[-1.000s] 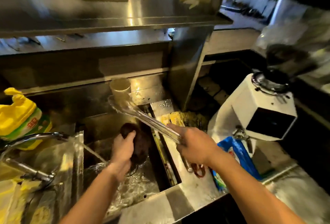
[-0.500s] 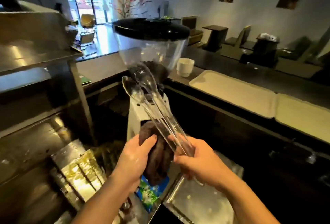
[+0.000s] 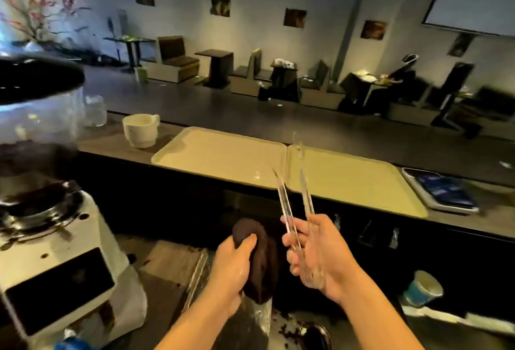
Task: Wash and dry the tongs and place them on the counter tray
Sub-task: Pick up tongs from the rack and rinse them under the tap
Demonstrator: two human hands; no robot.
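Clear plastic tongs (image 3: 295, 204) point up and away, their two arms spread apart over the seam between two beige trays. My right hand (image 3: 317, 255) grips them at the hinge end. My left hand (image 3: 234, 269) holds a dark brown cloth (image 3: 260, 260) bunched beside the tongs, a little to their left and not touching them. The left tray (image 3: 195, 154) and the right tray (image 3: 362, 182) lie side by side on the dark counter just beyond the tong tips.
A white coffee grinder (image 3: 53, 260) with a clear hopper stands at the left. A cream cup (image 3: 140, 131) sits left of the trays, a tablet (image 3: 443, 190) to their right. A blue paper cup (image 3: 423, 288) stands low at the right. Spilled coffee beans lie below my hands.
The view swung right from the sink, past the grinder, to the counter trays. The tongs went from lying against the cloth to standing apart from it, arms spread.
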